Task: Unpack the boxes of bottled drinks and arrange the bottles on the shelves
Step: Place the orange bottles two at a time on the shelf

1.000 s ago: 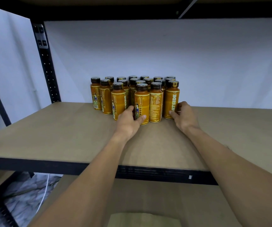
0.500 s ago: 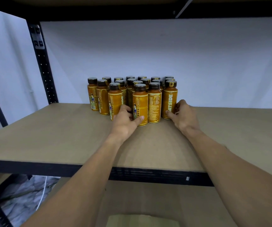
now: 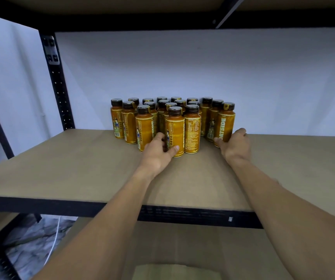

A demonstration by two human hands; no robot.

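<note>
Your bottles [image 3: 192, 128] stand upright in a tight cluster at the back middle of the tan shelf [image 3: 61, 168], close to the white wall [image 3: 263, 77]. One black perforated post [image 3: 58, 87] rises at the left rear, well apart from them. Under the shelf you can see a lower shelf [image 3: 203, 243], one piece of cardboard [image 3: 174, 271] at the bottom edge, and one white cable [image 3: 54, 237] on the floor.

I count eighteen dark caps, though the rear ones overlap, so the count may be off.

Your left hand [image 3: 157, 154] grips the base of the front middle bottle [image 3: 175, 128], with the thumb on its front and the fingers curled in beside the neighbouring bottle. Your right hand [image 3: 236, 144] holds the rightmost bottle [image 3: 225, 124] low down, thumb in front and fingers wrapped round its far side.
</note>
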